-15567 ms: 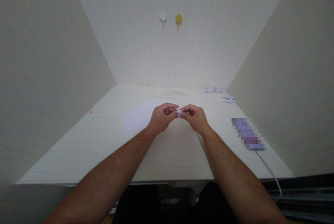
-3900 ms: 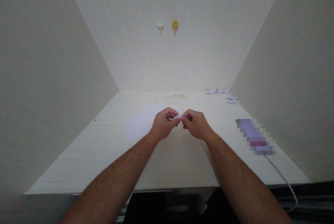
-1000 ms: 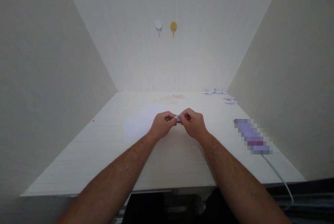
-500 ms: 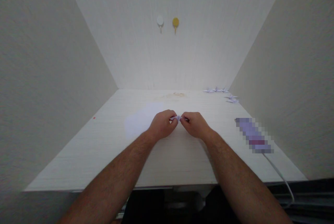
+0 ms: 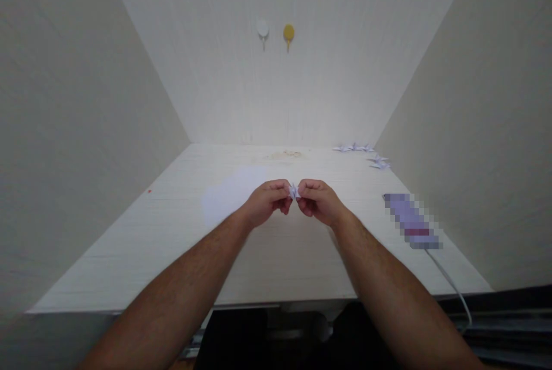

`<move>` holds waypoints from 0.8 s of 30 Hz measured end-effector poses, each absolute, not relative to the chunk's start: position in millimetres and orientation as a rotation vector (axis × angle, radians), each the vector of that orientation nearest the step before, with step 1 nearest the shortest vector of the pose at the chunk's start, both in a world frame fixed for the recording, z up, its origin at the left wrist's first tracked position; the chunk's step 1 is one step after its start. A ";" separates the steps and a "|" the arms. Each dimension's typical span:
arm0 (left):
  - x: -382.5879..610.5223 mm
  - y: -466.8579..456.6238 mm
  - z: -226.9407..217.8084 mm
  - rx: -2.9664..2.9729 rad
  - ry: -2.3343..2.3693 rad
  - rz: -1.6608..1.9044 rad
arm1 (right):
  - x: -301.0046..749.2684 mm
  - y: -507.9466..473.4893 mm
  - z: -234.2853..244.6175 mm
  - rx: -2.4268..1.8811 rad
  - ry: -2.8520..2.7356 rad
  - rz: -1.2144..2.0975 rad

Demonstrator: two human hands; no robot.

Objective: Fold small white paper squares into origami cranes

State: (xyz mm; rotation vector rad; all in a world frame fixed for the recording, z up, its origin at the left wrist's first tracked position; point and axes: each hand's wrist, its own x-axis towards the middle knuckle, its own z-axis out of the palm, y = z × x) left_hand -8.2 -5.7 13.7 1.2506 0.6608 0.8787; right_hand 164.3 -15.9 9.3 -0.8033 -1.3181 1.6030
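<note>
A small white-lilac origami crane [image 5: 294,192] is held up between my two hands, above the middle of the table. My left hand [image 5: 272,197] pinches its left side between thumb and fingers. On the other side, my right hand [image 5: 317,199] pinches the right wing the same way. The fingertips cover both ends, so only the crane's centre shows. More folded paper cranes [image 5: 354,147] sit in a row at the table's back right corner, and others [image 5: 379,162] lie just in front of them.
Pale paper [image 5: 233,192] lies on the white table [image 5: 284,261], left of centre. A blurred-out phone [image 5: 411,222] with a white cable [image 5: 451,285] is at the right. Two hooks, one white [image 5: 263,29] and one yellow [image 5: 288,32], are on the back wall. Panels rise on both sides.
Both hands have rolled so that the thumbs and fingers now lie flatter along the crane's sides, and more of its middle shows. The view has shifted slightly.
</note>
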 end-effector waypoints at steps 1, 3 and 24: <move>-7.8 -6.3 14.3 1.191 0.630 0.890 | 163.7 -16.3 9.1 -0.778 -1.273 1.626; -7.7 -7.3 15.3 1.127 0.586 0.912 | 163.2 -16.9 8.4 -0.760 -1.224 1.637; -14.7 -9.8 19.3 1.112 0.347 1.001 | 164.5 -17.7 4.6 -0.481 -1.136 1.749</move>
